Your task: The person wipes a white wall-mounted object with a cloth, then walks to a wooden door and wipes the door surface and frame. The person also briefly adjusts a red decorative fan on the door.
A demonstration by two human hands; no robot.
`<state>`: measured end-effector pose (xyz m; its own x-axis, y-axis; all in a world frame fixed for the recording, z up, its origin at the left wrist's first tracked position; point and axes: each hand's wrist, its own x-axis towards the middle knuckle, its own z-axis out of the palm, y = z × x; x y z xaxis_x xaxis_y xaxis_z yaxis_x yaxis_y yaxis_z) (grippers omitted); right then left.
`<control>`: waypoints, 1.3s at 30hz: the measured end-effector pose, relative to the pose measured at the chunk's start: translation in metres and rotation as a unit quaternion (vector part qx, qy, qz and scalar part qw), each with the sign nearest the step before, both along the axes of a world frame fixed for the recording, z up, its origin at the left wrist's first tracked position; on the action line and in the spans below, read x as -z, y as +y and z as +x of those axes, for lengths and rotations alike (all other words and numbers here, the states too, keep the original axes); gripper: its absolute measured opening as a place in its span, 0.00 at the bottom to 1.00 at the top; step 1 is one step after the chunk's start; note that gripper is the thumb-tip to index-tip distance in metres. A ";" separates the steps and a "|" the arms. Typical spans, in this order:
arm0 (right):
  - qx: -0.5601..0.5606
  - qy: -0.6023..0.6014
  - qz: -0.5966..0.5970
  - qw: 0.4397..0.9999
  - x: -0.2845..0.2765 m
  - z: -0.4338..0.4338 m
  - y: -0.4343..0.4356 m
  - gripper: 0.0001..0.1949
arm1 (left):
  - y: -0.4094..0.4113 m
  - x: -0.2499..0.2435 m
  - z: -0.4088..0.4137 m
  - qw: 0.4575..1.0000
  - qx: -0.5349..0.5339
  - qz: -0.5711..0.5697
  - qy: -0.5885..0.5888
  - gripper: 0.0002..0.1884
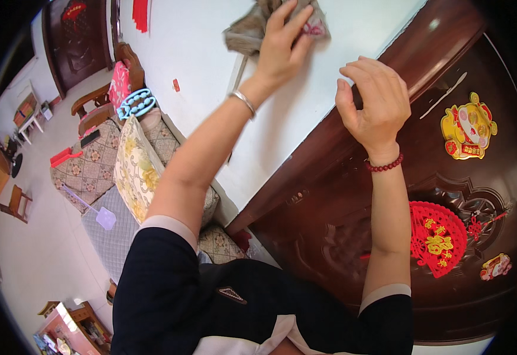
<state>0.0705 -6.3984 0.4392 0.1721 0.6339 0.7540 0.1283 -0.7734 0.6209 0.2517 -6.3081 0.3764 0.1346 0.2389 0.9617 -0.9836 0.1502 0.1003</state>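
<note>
My left hand (282,49), with a silver bangle at the wrist, presses a crumpled brown-grey cloth (245,33) with a pinkish patch against the white wall (205,71). The cloth's upper part runs out of the picture. To the right, my right hand (376,104) hangs in front of the dark wooden door frame (311,148), wearing a red bead bracelet (385,165). Its fingers are loosely bent, the thumb stands apart, and nothing shows in it. Whether it touches the frame I cannot tell. A pale strip (237,71) shows on the wall below the cloth.
The brown door (320,230) bears a red fan-shaped decoration (438,239) and a yellow cartoon sticker (468,128). To the left stands a sofa with a floral cushion (136,168), a blue roller massager (137,104), a purple fly swatter (105,218) and a red brush (64,156).
</note>
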 end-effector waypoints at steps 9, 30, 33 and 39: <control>-0.021 -0.029 -0.019 0.999 0.001 0.000 -0.010 0.05 | -0.008 0.212 -0.087 0.967 0.029 0.128 0.219 0.27; -0.030 -0.016 0.002 0.999 -0.001 -0.016 0.004 0.04 | 0.044 0.215 -0.150 0.614 0.570 -0.146 0.525 0.23; 0.003 -0.027 0.000 1.000 0.002 -0.009 -0.003 0.01 | 0.064 0.199 -0.143 0.531 0.671 -0.163 0.491 0.29; 0.004 -0.033 0.001 0.999 0.006 -0.003 -0.009 0.03 | 0.070 0.177 -0.124 0.534 0.680 -0.169 0.472 0.31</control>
